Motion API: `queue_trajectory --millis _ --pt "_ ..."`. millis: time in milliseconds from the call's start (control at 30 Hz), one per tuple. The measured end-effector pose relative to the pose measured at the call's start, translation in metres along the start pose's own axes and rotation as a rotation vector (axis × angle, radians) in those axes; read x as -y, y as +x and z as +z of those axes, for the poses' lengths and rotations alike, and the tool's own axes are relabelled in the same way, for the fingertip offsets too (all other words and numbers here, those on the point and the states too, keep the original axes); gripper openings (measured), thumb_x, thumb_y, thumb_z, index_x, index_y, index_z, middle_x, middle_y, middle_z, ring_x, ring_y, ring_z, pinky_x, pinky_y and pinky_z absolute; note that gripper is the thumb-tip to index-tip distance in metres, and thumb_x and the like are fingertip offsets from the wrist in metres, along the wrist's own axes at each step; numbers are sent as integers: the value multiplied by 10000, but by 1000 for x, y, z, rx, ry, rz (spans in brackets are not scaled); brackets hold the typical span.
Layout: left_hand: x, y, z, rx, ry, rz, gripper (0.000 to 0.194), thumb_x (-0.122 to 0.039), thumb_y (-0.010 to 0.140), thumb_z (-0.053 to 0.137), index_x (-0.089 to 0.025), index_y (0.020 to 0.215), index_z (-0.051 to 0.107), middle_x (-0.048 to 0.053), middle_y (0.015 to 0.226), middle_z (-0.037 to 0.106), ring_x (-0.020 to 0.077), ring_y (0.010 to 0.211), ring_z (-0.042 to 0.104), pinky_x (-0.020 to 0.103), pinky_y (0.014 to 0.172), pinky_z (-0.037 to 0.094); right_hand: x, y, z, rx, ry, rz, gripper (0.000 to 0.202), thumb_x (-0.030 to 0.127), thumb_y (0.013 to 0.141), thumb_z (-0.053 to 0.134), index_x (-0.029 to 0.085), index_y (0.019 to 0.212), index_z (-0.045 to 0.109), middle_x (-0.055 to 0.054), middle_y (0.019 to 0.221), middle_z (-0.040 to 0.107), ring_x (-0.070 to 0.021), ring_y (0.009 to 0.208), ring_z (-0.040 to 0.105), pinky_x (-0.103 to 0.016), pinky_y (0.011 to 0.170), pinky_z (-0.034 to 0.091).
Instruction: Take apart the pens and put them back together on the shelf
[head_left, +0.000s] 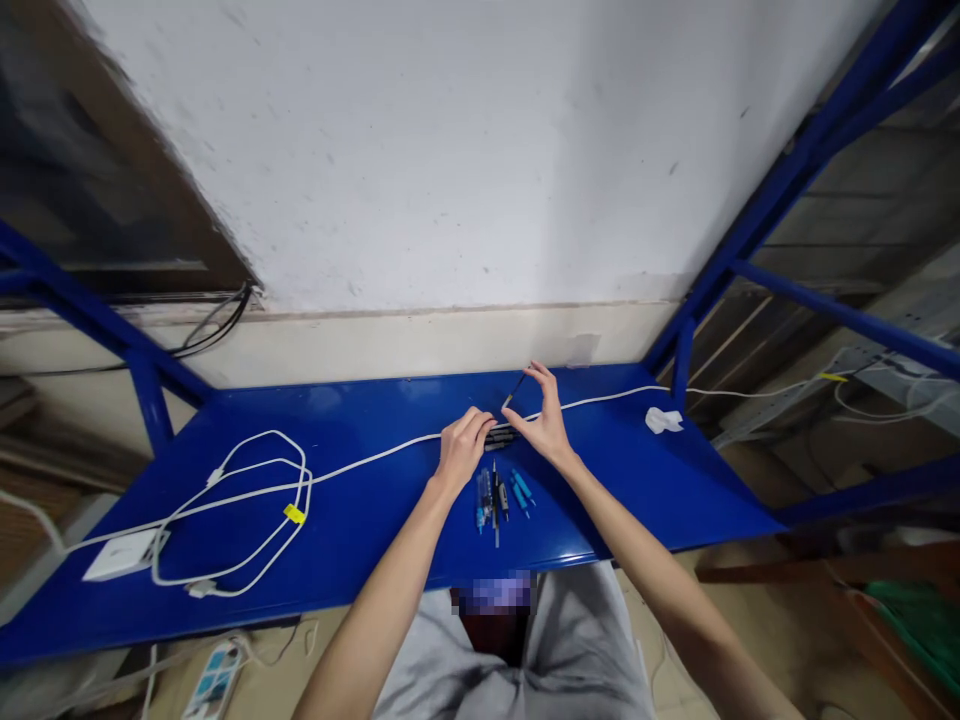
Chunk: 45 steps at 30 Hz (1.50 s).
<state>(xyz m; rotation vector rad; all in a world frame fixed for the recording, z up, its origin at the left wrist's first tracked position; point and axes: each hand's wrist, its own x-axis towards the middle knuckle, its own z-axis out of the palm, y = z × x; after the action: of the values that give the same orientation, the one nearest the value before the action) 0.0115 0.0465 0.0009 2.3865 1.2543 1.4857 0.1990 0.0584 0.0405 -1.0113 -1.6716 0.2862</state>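
Observation:
My right hand [549, 425] is over the blue table with thumb and index finger apart, and a thin pen refill [515, 389], dark with a pale lower end, spans between them. Just left of it, my left hand [461, 447] has its fingers bent together; whatever they pinch is too small to make out. Black pen barrels [499, 438] lie between the hands, partly hidden by the left fingers. Nearer me are clear pen tubes [484, 497], a grey-black pen part [503, 498] and light blue pen pieces [523, 490].
A white cable [382, 455] crosses the blue table [390, 540] behind the pen parts and loops at the left, with a yellow tag [295, 514]. A white box [124, 555] sits at far left. Crumpled white paper [664, 420] lies right. Blue frame posts [679, 365] flank the table.

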Motion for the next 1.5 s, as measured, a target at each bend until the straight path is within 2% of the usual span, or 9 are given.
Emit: queue_trajectory --millis 100,267,467,633,767,900,1100,1367,1500 --pt "0 -1 -1 14 15 0 269 -297 1072 437 -180 1052 678 46 903 668 129 761 648 237 702 475 -5 -3 13 -20 -27 -69 631 424 822 767 258 1371 502 -155 1559 372 -337 1439 423 -575 1175 392" --pt "-3 -3 -1 60 18 1 270 -274 1081 401 -180 1089 654 51 930 655 130 766 641 239 675 457 -6 -17 15 -94 -92 -110 588 413 827 756 269 1351 532 -142 1580 322 -355 1442 404 -600 1167 391" --pt "-10 -7 3 118 64 1 286 -264 1077 390 -177 967 640 38 888 630 122 722 607 246 653 428 -9 -21 14 -62 -181 -106 466 427 838 749 266 1256 616 -119 1613 277 -368 1435 394 -610 1147 402" --pt "-13 -7 2 96 85 -21 243 -295 1062 435 -191 1026 652 37 917 638 128 758 615 252 687 438 -15 -23 13 -12 -189 -105 406 406 854 734 263 1223 643 -101 1626 251 -371 1476 321 -601 1163 383" --pt "-12 -7 1 114 86 -16 269 -315 1066 418 -195 1004 651 47 928 639 142 785 624 264 701 448 -16 -26 13 54 -140 -61 411 412 852 735 275 1229 645 -96 1635 226 -382 1463 333 -618 1161 371" --pt "-8 -7 3 134 166 -14 308 -281 1077 365 -192 1004 650 60 927 632 161 785 608 286 710 437 -18 -27 13 95 -150 -67 395 413 848 742 278 1211 662 -91 1633 231 -380 1452 344 -620 1145 395" --pt "-2 -9 6 177 233 -20 266 -192 1053 379 -191 998 639 64 956 631 192 814 590 317 739 427 -24 -27 14 138 -155 -71 380 441 863 742 296 1207 673 -82 1628 247 -366 1421 384 -623 1124 425" --pt "-3 -8 7 185 206 -21 255 -163 1041 380 -192 983 627 68 956 626 192 802 584 319 741 431 -31 -28 15 168 -122 -75 397 520 899 708 322 1241 670 -60 1640 224 -361 1428 380 -605 1153 408" --pt "-4 -8 6 204 105 -49 270 -204 1066 356 -194 1018 622 64 963 605 169 813 601 283 736 450 -32 -29 14 156 -110 -83 376 519 923 676 317 1240 672 -62 1638 219 -353 1423 387 -604 1158 407"
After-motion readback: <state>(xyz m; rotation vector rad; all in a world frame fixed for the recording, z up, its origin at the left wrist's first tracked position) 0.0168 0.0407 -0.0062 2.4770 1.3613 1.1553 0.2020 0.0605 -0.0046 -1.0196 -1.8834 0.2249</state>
